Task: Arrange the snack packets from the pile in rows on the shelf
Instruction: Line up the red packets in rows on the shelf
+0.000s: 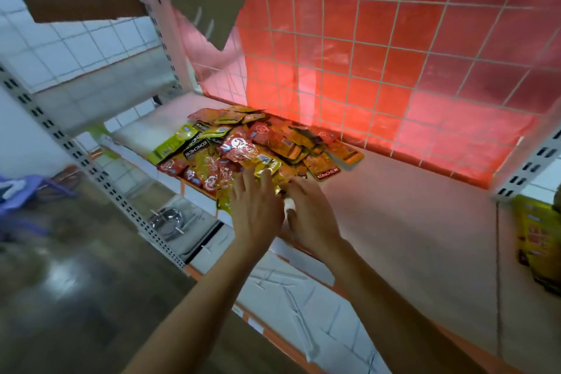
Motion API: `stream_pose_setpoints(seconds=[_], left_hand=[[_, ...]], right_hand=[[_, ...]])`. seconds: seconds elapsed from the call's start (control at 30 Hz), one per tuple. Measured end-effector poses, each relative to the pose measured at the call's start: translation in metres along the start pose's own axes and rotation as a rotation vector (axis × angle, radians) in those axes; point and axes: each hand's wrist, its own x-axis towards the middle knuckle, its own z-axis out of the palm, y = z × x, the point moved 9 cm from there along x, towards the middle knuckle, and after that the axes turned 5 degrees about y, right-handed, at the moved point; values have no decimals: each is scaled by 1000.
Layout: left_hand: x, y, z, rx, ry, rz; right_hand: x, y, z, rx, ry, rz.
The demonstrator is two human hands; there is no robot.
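Our left grip (258, 209) lay flat, fingers straight, on the near edge of the pile (252, 143). Our right grip (312, 222), fingers loose and holding nothing, touched it just beside. The pile sat far left on the shelf (409, 206), stretched left to right, its packets flat and pointing every way.

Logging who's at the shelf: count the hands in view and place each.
2. The left hand rests on the near edge of the packet pile; the right hand is beside it, reaching the pile's edge. No others show.
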Motion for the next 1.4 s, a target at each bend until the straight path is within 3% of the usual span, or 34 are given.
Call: stream_pose_setpoints(seconds=[0.17, 0.3, 0.47, 0.63, 0.77, 0.93, 1.17, 1.4], left_hand=[[1, -39, 1, 29, -83, -160], [6, -40, 4, -87, -122, -138], [19, -45, 11, -438, -212, -259], [9, -32, 25, -1263, -354, -712], [12, 7, 27, -1305, -426, -507], [14, 52, 25, -1132, -365, -160], [-10, 98, 40, -1280, -540, -231], [-22, 138, 34, -1067, -481, -79]], right_hand=[[18, -9, 33, -58, -32, -114], [22, -14, 41, -22, -46, -113], [21, 3, 33, 92, 27, -83], [20, 27, -4, 171, 170, 48], [11, 47, -51, 303, 349, 184], [-6, 93, -72, 441, 452, 462], [-49, 130, -94, 690, 550, 641], [-92, 148, -124, 830, 627, 667]])
